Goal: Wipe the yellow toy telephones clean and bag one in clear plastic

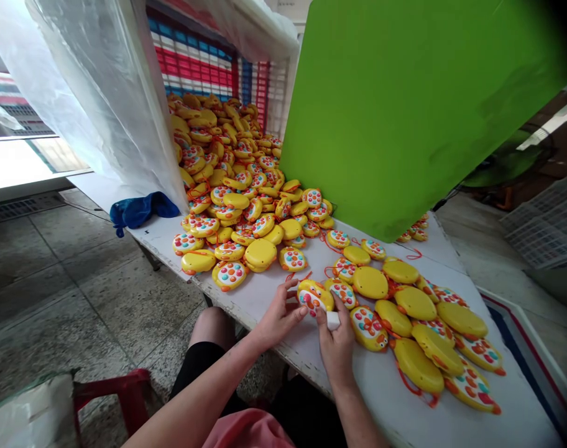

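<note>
Between my two hands, just above the table's near edge, is a yellow duck-like toy with its dotted button face turned up. My left hand grips it from the left, thumb in front and fingers behind. On the other side my right hand touches the toy's right edge and pinches a small white block. Close by on the right lie more such toys, some showing dotted faces and some plain yellow backs. Orange cords trail from several of them.
A large heap of the same toys spills from a striped basket on the left. A green panel stands across the table. A blue cloth lies at the left edge. A red stool stands on the floor.
</note>
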`<state>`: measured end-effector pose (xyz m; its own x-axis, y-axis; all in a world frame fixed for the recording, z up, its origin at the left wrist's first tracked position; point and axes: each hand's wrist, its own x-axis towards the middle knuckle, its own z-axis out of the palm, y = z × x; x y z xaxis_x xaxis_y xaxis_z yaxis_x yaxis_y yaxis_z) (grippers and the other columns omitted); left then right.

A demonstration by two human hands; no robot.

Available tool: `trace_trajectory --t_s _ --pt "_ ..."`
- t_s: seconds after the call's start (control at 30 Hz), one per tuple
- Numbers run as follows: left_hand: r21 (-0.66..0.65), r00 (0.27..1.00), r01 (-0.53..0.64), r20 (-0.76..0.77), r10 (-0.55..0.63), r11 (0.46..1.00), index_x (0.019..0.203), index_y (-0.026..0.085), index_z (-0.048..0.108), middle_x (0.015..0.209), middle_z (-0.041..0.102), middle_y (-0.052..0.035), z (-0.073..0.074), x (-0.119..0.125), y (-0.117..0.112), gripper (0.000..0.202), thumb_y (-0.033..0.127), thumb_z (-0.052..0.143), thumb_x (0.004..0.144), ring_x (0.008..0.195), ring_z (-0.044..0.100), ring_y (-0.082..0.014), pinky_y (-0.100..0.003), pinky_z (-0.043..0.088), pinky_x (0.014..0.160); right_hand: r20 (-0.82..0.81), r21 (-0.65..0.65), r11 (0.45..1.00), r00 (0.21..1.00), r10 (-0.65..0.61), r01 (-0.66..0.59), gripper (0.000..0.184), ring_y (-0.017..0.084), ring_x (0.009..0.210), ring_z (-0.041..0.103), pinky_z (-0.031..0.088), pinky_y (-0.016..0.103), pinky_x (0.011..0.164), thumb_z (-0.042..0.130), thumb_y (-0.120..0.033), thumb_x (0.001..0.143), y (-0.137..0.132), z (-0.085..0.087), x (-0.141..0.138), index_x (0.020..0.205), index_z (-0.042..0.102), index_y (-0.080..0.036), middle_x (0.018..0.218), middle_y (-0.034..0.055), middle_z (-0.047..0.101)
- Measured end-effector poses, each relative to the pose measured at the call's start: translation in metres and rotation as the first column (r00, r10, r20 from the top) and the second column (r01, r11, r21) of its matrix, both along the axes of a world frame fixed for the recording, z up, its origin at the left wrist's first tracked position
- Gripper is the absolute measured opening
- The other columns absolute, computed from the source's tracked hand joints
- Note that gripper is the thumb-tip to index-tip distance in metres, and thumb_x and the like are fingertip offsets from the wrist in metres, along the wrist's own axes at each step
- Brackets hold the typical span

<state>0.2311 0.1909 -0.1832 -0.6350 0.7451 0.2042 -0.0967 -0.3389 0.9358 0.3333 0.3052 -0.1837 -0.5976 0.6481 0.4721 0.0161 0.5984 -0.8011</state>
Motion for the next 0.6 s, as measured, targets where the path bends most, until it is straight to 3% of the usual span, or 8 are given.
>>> trace_trajectory --t_s 0.07,0.17,0.23,0.33,0.4,0.47,0.53,0.6 --pt "0.023 0.999 0.035 -0.016 -0.034 0.999 0.143 0.022 0.036 0.148 0.037 -0.0143 0.0 -0.001 -0.003 0.07 0.046 0.065 0.083 0.137 0.035 -0.0313 -0.048 0.034 0.111 0.006 0.184 0.982 0.999 0.037 -0.038 0.048 0.028 0.122 0.051 0.043 0.047 0.101 0.056 -0.035 0.092 -0.002 -0.002 0.0 0.137 0.047 -0.02 0.131 0.0135 0.056" --pt "0.059 0.985 0.045 0.163 -0.054 0.997 0.143 0.022 0.039 0.149 0.039 -0.0109 0.004 -0.004 -0.007 0.071 0.055 0.059 0.084 0.14 0.032 -0.028 -0.046 0.021 0.119 0.067 0.404 0.891 0.978 0.199 -0.209 0.047 0.028 0.124 0.049 0.042 0.047 0.102 0.054 -0.033 0.093 -0.014 0.001 -0.005 0.138 0.047 -0.024 0.131 0.0124 0.053" --pt "0.092 0.947 0.031 0.316 -0.058 0.995 0.142 0.022 0.041 0.145 0.045 -0.0098 0.008 -0.005 -0.007 0.066 0.061 0.047 0.088 0.136 0.039 -0.0258 -0.043 0.025 0.118 0.105 0.466 0.844 0.964 0.243 -0.264 0.05 0.029 0.129 0.043 0.039 0.049 0.105 0.051 -0.037 0.094 -0.026 0.007 -0.013 0.141 0.042 -0.023 0.138 0.0131 0.047" --pt "0.158 0.852 0.02 0.514 -0.1 0.987 0.138 0.02 0.047 0.132 0.058 -0.0106 0.011 -0.006 -0.004 0.066 0.065 0.036 0.09 0.125 0.051 -0.0266 -0.042 0.039 0.108 0.184 0.484 0.836 0.965 0.189 -0.256 0.059 0.034 0.136 0.033 0.032 0.055 0.108 0.045 -0.046 0.095 -0.043 0.018 -0.033 0.146 0.035 -0.017 0.148 0.0155 0.038" --pt "0.163 0.786 -0.003 0.61 -0.098 0.987 0.13 0.017 0.055 0.118 0.066 -0.0116 0.011 -0.007 -0.001 0.067 0.066 0.037 0.089 0.116 0.058 -0.0281 -0.04 0.047 0.099 0.244 0.476 0.852 0.964 0.11 -0.218 0.059 0.036 0.129 0.041 0.034 0.057 0.104 0.043 -0.05 0.095 -0.045 0.025 -0.049 0.143 0.04 -0.016 0.144 0.0166 0.044" --pt "0.102 0.77 -0.035 0.636 -0.038 0.994 0.124 0.016 0.059 0.106 0.07 -0.0113 0.01 -0.007 0.001 0.066 0.066 0.037 0.089 0.104 0.064 -0.0275 -0.037 0.054 0.086 0.247 0.412 0.898 0.968 0.053 -0.155 0.054 0.035 0.115 0.054 0.04 0.054 0.096 0.039 -0.05 0.096 -0.039 0.031 -0.064 0.135 0.05 -0.015 0.129 0.0177 0.057" --pt "0.022 0.777 -0.066 0.628 0.038 0.998 0.121 0.017 0.061 0.095 0.072 -0.01 0.01 -0.007 0.001 0.063 0.066 0.039 0.088 0.089 0.068 -0.025 -0.033 0.056 0.073 0.206 0.252 0.96 0.976 0.068 -0.12 0.052 0.032 0.103 0.061 0.045 0.047 0.089 0.034 -0.051 0.097 -0.026 0.035 -0.073 0.126 0.057 -0.014 0.114 0.0169 0.066" --pt "-0.011 0.779 -0.051 0.625 0.046 0.999 0.12 0.018 0.061 0.09 0.072 -0.0093 0.013 -0.007 -0.001 0.062 0.066 0.041 0.087 0.078 0.069 -0.0232 -0.032 0.057 0.064 0.135 0.009 0.99 0.981 0.136 -0.139 0.054 0.029 0.095 0.065 0.049 0.042 0.082 0.034 -0.056 0.095 -0.012 0.036 -0.076 0.118 0.06 -0.014 0.104 0.0155 0.07"
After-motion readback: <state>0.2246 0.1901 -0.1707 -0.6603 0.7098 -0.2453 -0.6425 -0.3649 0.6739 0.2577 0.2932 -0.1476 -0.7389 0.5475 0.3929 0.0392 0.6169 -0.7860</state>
